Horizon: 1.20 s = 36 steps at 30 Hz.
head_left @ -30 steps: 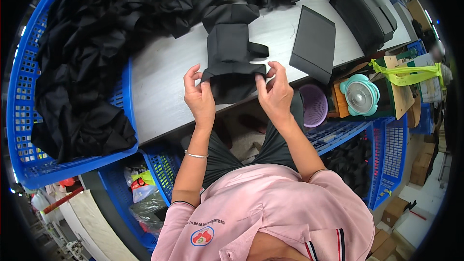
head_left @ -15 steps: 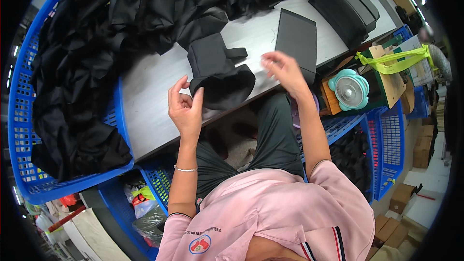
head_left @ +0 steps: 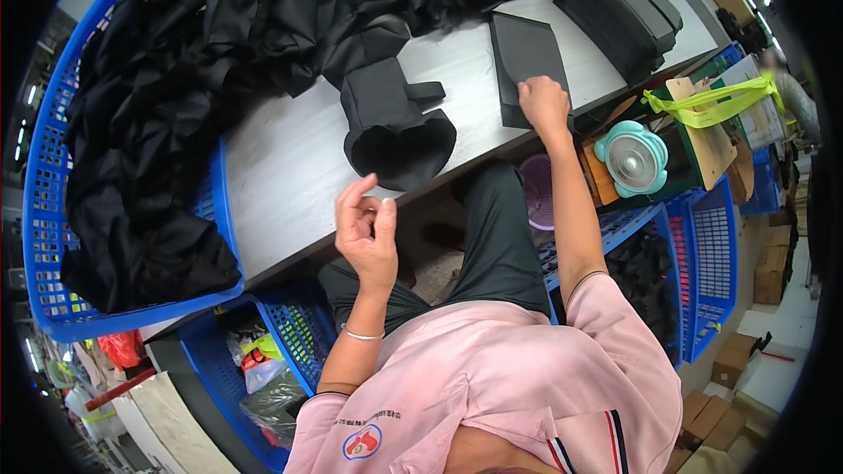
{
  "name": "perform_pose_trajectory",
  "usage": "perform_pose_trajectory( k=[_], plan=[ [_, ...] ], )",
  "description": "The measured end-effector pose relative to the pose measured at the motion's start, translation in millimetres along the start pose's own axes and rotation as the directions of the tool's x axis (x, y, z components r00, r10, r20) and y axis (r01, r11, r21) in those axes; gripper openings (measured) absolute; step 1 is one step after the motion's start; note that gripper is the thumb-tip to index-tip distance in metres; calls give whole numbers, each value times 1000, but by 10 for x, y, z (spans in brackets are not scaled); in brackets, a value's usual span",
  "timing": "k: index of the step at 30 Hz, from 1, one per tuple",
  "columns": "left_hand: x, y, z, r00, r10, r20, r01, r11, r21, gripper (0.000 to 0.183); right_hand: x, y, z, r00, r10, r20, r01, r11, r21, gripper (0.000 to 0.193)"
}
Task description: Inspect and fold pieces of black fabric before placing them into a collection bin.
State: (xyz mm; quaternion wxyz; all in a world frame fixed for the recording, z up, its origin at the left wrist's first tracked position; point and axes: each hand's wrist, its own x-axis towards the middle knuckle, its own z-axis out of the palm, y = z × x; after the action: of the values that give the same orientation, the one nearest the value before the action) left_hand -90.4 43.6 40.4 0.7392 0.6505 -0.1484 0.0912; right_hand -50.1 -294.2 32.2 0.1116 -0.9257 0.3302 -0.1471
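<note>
A black fabric pouch lies on the table in front of me, its wide mouth facing me and a short tab sticking out at its right. My left hand hovers just off the table's near edge, below the pouch's mouth, fingers apart and holding nothing. To the right rests a stack of flat black panels. Over its near end my right hand is closed, fingers curled against the top panel. The fingertips are partly hidden, but they seem to pinch that panel.
Black fabric pieces heap along the table's far side and spill into a blue basket at left. A thicker black stack stands at far right. Beside the table are a small turquoise fan and more blue baskets.
My right hand has moved right, from the gap beside the pouch onto the panels, and closed there. My left hand has come away from the pouch's rim, toward me.
</note>
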Motion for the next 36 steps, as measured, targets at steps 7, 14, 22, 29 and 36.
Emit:
perform_pose_trajectory(
  k=[7, 14, 22, 29, 36],
  plan=[
    [-281, 24, 193, 771, -260, 581, 438, 879, -187, 54, -760, -135, -690, 838, -198, -508, 315, 937, 154, 13],
    [-474, -82, 335, 523, -426, 738, 845, 374, -383, 90, -2179, -392, -1054, 723, -685, -85, 556, 504, 661, 7],
    [-663, -326, -95, 516, -263, 815, 857, 153, -493, 106, -2486, -146, -984, 495, -818, 293, -218, 209, 953, 15],
    [-577, 17, -6, 602, -212, 770, 780, 363, -510, 135, -2483, -28, -909, 447, -834, 323, -578, 6, 816, 22],
    [-543, 142, -37, 713, -234, 661, 685, 433, -585, 109, -2466, -34, -949, 451, -823, 347, -571, 33, 820, 22]
  ],
)
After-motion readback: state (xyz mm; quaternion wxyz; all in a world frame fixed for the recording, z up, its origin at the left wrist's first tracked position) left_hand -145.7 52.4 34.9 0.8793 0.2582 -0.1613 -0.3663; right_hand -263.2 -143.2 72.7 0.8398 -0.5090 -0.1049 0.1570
